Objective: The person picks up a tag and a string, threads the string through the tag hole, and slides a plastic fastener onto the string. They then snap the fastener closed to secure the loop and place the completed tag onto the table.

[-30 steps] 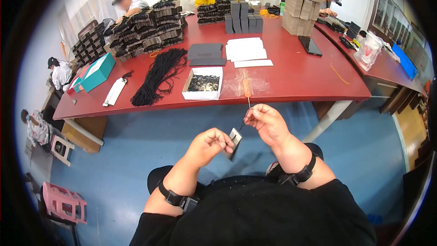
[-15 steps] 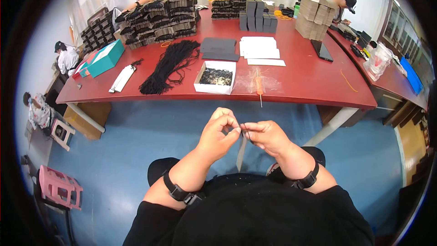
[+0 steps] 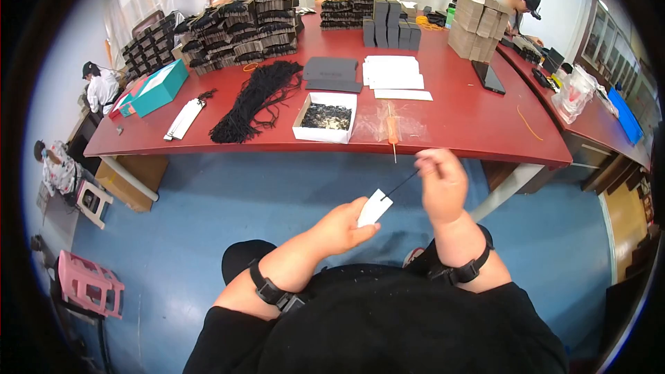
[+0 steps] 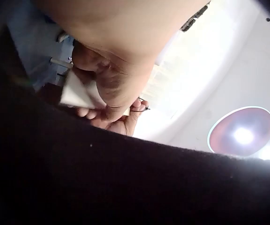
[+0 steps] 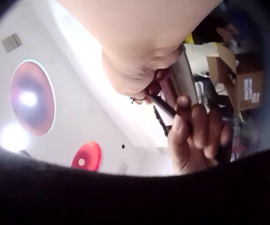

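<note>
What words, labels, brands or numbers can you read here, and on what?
No text can be read.
Gray card on the red table: faint marking, too small to read.
Cardboard box, right wrist view: white labels, too blurred.
White tag in left hand: no lettering visible.

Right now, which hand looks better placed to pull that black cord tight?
Probably the right hand: the black cord runs straight from the white tag up to that hand. The left hand grips the tag, so it seems better suited to steadying it.
</note>
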Action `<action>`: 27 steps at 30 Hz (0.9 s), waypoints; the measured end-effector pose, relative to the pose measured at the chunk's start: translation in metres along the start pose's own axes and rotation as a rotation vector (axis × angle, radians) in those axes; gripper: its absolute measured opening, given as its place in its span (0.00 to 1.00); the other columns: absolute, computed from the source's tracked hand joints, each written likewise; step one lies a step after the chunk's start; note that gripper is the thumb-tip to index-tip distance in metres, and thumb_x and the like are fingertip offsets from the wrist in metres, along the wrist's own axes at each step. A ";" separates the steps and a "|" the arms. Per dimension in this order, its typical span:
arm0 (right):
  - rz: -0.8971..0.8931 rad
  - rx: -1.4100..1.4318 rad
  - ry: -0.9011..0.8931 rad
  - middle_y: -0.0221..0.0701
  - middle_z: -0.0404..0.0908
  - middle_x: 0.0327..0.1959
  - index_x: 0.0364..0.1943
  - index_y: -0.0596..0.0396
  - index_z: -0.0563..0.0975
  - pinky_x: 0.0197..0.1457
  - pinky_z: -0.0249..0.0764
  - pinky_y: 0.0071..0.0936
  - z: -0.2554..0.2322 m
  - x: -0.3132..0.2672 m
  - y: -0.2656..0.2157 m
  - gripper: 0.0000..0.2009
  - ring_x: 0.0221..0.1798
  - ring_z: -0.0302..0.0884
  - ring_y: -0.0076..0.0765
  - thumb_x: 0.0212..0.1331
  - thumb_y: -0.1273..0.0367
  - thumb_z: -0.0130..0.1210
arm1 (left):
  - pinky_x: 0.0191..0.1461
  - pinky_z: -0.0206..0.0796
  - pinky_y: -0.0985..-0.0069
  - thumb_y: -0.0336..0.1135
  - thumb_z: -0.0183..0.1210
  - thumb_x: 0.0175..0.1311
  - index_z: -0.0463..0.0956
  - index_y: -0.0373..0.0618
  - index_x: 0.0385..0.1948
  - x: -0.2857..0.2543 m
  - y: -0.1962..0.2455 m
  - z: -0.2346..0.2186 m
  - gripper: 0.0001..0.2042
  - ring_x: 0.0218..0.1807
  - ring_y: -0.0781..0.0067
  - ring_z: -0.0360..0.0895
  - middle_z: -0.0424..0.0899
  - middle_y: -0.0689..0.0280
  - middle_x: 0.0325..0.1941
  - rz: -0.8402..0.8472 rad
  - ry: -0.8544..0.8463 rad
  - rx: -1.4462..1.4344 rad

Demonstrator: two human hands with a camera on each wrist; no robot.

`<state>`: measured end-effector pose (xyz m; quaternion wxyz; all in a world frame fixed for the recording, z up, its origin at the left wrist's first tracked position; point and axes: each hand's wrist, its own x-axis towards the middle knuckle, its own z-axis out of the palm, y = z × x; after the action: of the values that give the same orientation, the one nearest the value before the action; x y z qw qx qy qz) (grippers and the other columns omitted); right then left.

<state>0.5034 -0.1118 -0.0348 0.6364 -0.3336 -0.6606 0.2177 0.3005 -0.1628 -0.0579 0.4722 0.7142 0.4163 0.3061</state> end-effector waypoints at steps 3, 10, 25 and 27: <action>0.075 0.245 0.233 0.30 0.76 0.28 0.34 0.60 0.77 0.35 0.69 0.19 0.000 0.001 0.009 0.04 0.31 0.73 0.23 0.55 0.79 0.53 | 0.27 0.65 0.73 0.36 0.58 0.58 0.67 0.40 0.41 -0.002 0.008 -0.007 0.15 0.23 0.72 0.74 0.75 0.63 0.24 0.064 -0.024 0.163; -0.441 -0.371 -0.204 0.36 0.78 0.29 0.32 0.59 0.77 0.37 0.70 0.27 -0.022 0.032 0.002 0.05 0.30 0.75 0.35 0.51 0.76 0.57 | 0.38 0.68 0.61 0.44 0.59 0.56 0.64 0.41 0.47 -0.018 0.009 -0.041 0.22 0.36 0.46 0.76 0.77 0.48 0.32 0.026 -0.061 0.567; 0.106 -0.888 -0.613 0.40 0.47 0.70 0.65 0.51 0.55 0.71 0.45 0.43 -0.018 0.125 0.039 0.30 0.73 0.40 0.45 0.59 0.60 0.49 | 0.52 0.66 0.63 0.44 0.63 0.48 0.75 0.44 0.43 -0.018 -0.003 -0.343 0.22 0.48 0.54 0.74 0.78 0.51 0.42 -0.587 0.836 1.361; 0.111 -0.914 -0.605 0.39 0.49 0.69 0.64 0.52 0.58 0.69 0.48 0.45 -0.016 0.127 0.053 0.29 0.72 0.42 0.45 0.59 0.59 0.48 | 0.55 0.65 0.64 0.42 0.64 0.47 0.77 0.45 0.42 0.009 0.012 -0.331 0.20 0.50 0.56 0.73 0.77 0.53 0.45 -0.218 0.896 1.282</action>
<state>0.5322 0.0133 0.0180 0.1960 -0.5327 -0.8228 0.0279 0.0329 -0.0186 0.0748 -0.2170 0.6110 0.7298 0.2168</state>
